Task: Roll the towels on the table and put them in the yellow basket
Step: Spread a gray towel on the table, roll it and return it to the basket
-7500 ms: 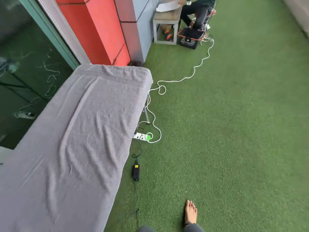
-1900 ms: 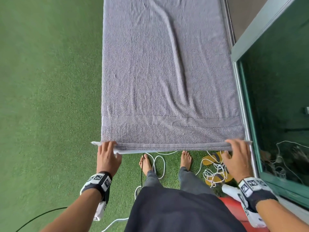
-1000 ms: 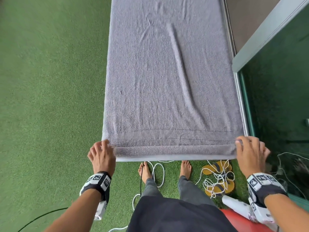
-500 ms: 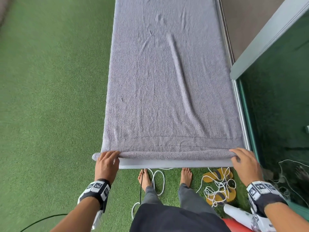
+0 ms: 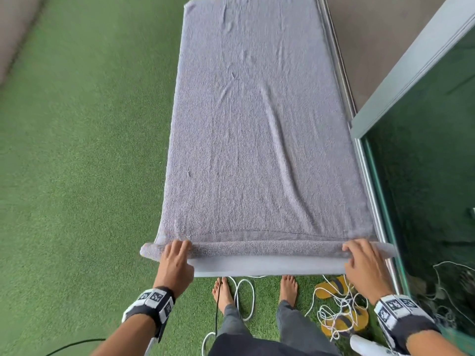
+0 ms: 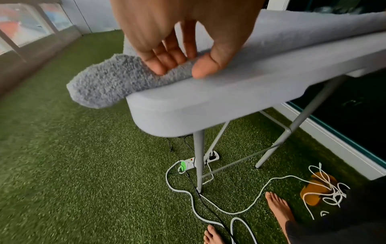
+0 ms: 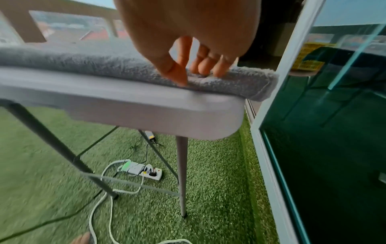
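A large grey towel [image 5: 257,150] lies spread over the long grey table [image 5: 267,268]. Its near end is turned into a thin roll [image 5: 267,246] along the table's front edge. My left hand [image 5: 177,255] grips the roll's left end, fingers on top and thumb in front [image 6: 179,69]; that end [image 6: 104,84] sticks out past the table corner [image 6: 188,112]. My right hand [image 5: 359,255] grips the right end the same way [image 7: 196,76]. A yellow basket [image 7: 307,56] shows in the glass at the right.
Green artificial grass [image 5: 77,176] surrounds the table. A glass wall [image 5: 424,176] runs close along its right side. Below the front edge are my bare feet, white cables [image 5: 244,299], yellow sandals [image 5: 341,312] and a power strip [image 6: 200,162] by the table leg.
Both hands have turned the towel's near edge over and rolled it away from me. The roll is thicker and a strip of bare table edge now shows in front of it.
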